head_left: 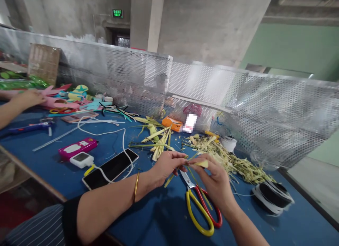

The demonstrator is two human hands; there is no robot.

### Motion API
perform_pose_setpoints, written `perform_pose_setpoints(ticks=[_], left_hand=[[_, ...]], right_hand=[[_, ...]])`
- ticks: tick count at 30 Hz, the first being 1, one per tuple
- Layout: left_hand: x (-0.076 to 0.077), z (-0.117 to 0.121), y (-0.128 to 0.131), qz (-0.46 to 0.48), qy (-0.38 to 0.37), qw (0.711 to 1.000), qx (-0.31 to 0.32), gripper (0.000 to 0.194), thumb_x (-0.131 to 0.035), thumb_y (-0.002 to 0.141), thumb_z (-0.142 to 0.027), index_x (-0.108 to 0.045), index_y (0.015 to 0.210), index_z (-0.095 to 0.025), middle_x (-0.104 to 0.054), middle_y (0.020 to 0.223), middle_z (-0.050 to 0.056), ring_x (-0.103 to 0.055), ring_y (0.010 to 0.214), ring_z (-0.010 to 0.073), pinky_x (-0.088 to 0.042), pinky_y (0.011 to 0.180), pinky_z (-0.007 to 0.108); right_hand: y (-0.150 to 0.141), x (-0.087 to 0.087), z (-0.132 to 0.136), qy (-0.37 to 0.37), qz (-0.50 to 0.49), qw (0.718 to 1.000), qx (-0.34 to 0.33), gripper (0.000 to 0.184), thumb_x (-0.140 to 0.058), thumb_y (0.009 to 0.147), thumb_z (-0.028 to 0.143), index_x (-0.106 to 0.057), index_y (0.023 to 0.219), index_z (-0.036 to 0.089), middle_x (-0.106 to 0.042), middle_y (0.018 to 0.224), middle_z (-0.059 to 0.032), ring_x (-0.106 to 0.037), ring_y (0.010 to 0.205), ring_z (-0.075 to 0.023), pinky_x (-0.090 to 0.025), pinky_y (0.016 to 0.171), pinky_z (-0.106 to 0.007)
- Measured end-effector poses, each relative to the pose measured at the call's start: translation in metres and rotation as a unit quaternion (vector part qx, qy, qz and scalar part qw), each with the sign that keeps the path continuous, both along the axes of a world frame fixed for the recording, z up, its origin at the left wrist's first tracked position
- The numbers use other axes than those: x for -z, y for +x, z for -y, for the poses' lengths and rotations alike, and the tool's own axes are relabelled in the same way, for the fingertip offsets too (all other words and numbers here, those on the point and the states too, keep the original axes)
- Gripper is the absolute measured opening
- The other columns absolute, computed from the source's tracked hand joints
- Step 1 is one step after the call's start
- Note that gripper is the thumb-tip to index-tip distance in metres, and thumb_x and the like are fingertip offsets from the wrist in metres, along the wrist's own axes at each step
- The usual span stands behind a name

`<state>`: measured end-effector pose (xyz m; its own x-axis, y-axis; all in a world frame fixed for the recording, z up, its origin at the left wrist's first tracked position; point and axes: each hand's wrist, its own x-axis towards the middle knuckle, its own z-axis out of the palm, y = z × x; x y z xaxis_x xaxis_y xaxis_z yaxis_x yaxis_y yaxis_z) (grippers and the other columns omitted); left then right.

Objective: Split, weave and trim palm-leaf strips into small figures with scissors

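My left hand (169,166) and my right hand (213,171) meet above the blue table, fingertips pinched together on thin yellow-green strips of dried husk (192,173). A pale leaf-like piece (202,163) pokes out between the fingers of my right hand. Strip ends hang below both hands. Underneath lie scissors (200,212) with one yellow and one red handle, their blade tips partly hidden behind my fingers. Beyond my hands spreads a bundle of pale husk strips (160,141). To the right of it is a long heap of husk scraps (227,156).
A black phone (111,170) with a white cable, a magenta box (78,148) and a glue gun (29,127) lie left. A roll of black-and-white tape (272,196) sits right. Perforated metal panels (206,87) border the back. Another person's hand (30,97) handles pink pieces.
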<state>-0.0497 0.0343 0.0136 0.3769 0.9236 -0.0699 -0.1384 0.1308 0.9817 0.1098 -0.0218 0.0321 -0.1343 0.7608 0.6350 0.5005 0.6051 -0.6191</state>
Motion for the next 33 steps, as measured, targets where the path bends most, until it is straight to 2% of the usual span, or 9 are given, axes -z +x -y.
perform_pose_setpoints(ticks=[3,7,9,11,14,19,27,30,33], left_hand=[[0.000,0.000,0.000,0.000,0.003,1.000,0.023,0.031,-0.070,0.073,-0.025,-0.062,0.100,-0.013,-0.073,0.081,0.006,-0.065,0.061,0.0119,-0.037,0.044,0.018],[-0.003,0.001,0.000,-0.007,-0.005,1.000,0.021,0.027,-0.068,0.074,-0.024,-0.056,0.096,-0.014,-0.074,0.084,0.008,-0.065,0.061,0.0122,-0.037,0.043,0.018],[-0.004,0.002,0.001,-0.012,-0.007,1.000,0.015,0.025,-0.068,0.073,-0.023,-0.056,0.093,-0.014,-0.074,0.084,0.008,-0.065,0.061,0.0121,-0.037,0.043,0.018],[-0.004,0.002,0.001,-0.014,-0.003,1.000,0.010,0.023,-0.068,0.073,-0.022,-0.057,0.092,-0.014,-0.073,0.083,0.008,-0.065,0.060,0.0118,-0.037,0.043,0.018],[-0.005,0.001,0.001,-0.012,0.000,1.000,0.002,0.022,-0.069,0.072,-0.020,-0.058,0.091,-0.014,-0.073,0.080,0.006,-0.065,0.060,0.0120,-0.037,0.043,0.018],[-0.007,0.002,0.002,-0.012,-0.005,1.000,0.001,0.016,-0.066,0.074,-0.018,-0.058,0.088,-0.014,-0.072,0.079,0.006,-0.065,0.060,0.0115,-0.037,0.044,0.019],[-0.004,0.003,0.003,-0.029,0.016,0.999,-0.002,0.020,-0.068,0.071,-0.018,-0.059,0.089,-0.014,-0.071,0.074,0.006,-0.065,0.059,0.0126,-0.037,0.043,0.019],[-0.003,0.004,0.004,-0.029,0.029,0.999,0.010,0.018,-0.070,0.070,-0.018,-0.060,0.084,-0.014,-0.069,0.069,0.004,-0.064,0.059,0.0128,-0.037,0.042,0.019],[-0.001,0.004,0.004,-0.033,0.034,0.999,0.024,0.015,-0.070,0.069,-0.021,-0.061,0.079,-0.015,-0.068,0.066,0.002,-0.065,0.060,0.0135,-0.037,0.042,0.019]], right_hand=[[0.000,0.000,0.001,0.045,-0.061,0.997,0.020,0.011,-0.061,0.087,0.025,-0.071,0.083,0.024,-0.065,0.088,-0.0043,-0.062,0.087,-0.0192,-0.050,0.076,-0.032],[0.000,-0.004,0.004,-0.010,-0.162,0.986,0.044,0.015,-0.059,0.088,0.030,-0.070,0.085,0.021,-0.068,0.081,-0.0042,-0.059,0.067,-0.0155,-0.050,0.063,-0.029],[0.001,-0.006,0.004,-0.048,-0.177,0.981,0.067,0.017,-0.059,0.086,0.034,-0.068,0.085,0.019,-0.066,0.072,-0.0027,-0.056,0.059,-0.0140,-0.048,0.058,-0.028],[0.004,-0.008,0.003,-0.092,-0.153,0.981,0.080,0.018,-0.061,0.084,0.037,-0.065,0.084,0.019,-0.064,0.066,-0.0007,-0.053,0.054,-0.0130,-0.045,0.053,-0.026],[0.010,-0.007,-0.001,-0.156,-0.062,0.982,0.088,0.022,-0.060,0.082,0.039,-0.060,0.072,0.020,-0.058,0.059,0.0017,-0.047,0.050,-0.0117,-0.038,0.049,-0.025],[0.017,-0.002,-0.004,-0.212,0.028,0.972,0.098,0.026,-0.058,0.080,0.040,-0.058,0.063,0.020,-0.044,0.053,0.0046,-0.040,0.051,-0.0116,-0.031,0.049,-0.025],[0.014,-0.001,-0.004,-0.219,0.063,0.966,0.119,0.026,-0.054,0.080,0.040,-0.059,0.063,0.020,-0.044,0.052,0.0041,-0.039,0.051,-0.0122,-0.028,0.050,-0.025],[0.009,0.002,-0.003,-0.190,0.059,0.972,0.126,0.027,-0.056,0.080,0.040,-0.058,0.062,0.020,-0.046,0.053,0.0031,-0.040,0.052,-0.0123,-0.029,0.049,-0.025],[0.002,0.005,-0.003,-0.172,0.025,0.977,0.125,0.020,-0.056,0.081,0.038,-0.056,0.070,0.020,-0.054,0.058,0.0020,-0.046,0.052,-0.0131,-0.033,0.050,-0.025]])
